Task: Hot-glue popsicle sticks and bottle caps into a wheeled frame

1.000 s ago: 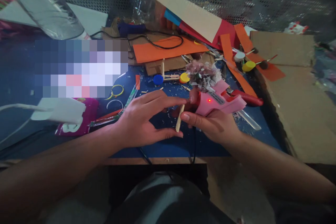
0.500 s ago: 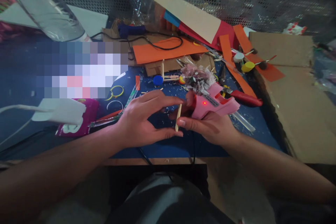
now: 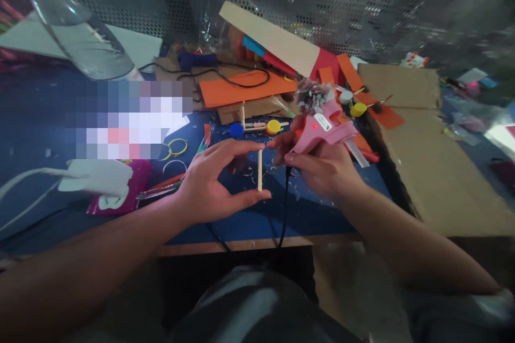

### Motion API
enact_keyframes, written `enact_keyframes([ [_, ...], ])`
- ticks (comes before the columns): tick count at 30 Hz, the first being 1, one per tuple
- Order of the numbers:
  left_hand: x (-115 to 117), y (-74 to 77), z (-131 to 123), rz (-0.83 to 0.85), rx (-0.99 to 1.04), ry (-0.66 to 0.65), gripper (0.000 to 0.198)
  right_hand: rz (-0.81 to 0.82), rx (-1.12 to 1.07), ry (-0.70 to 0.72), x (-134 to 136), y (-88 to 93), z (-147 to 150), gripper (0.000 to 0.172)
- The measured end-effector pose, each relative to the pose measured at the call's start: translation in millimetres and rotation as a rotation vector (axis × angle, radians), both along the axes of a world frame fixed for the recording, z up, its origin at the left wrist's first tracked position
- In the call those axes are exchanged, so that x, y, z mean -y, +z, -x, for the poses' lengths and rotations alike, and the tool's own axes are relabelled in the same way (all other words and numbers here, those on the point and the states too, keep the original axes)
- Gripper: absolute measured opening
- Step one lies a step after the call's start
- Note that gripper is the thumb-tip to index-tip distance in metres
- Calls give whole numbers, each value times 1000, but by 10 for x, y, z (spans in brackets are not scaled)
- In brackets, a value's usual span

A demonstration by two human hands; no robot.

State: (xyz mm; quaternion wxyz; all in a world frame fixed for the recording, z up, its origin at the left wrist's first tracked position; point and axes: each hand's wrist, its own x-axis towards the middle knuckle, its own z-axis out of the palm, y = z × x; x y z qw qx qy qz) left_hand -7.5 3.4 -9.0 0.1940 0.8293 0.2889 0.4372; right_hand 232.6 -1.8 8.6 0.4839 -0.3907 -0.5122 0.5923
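Between the thumb and forefinger of my left hand (image 3: 213, 182), a short wooden stick (image 3: 259, 170) is pinched by its two ends and stands nearly upright. My right hand (image 3: 322, 166) is wrapped round a pink glue gun (image 3: 322, 127) with a lit red light; its black cord (image 3: 286, 198) hangs down over the table edge. A clear glue stick (image 3: 357, 153) juts out of the gun's rear. Just beyond my hands lie a blue bottle cap (image 3: 236, 129), a yellow bottle cap (image 3: 273, 127) and thin sticks.
A water bottle (image 3: 94, 45) leans at the back left. White adapter (image 3: 96, 178) and purple packet (image 3: 140, 177) are on the left. Orange paper (image 3: 229, 88) and cardboard (image 3: 402, 86) lie behind and to the right. Pale shavings dot the blue table (image 3: 237, 225).
My right hand has drawn away from the stick, carrying the glue gun slightly up and right. The stick, held in my left hand, has become more upright. The camera view has shifted.
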Motion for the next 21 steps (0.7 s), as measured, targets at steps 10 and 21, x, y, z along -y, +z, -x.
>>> enact_keyframes([
  [10, 17, -29, 12, 41, 35, 6, 65, 129, 80, -128, 120, 226, -463, 35],
  [21, 10, -114, -19, 100, 39, -46, 65, 221, 264, -458, 656, -49, -1284, 42],
])
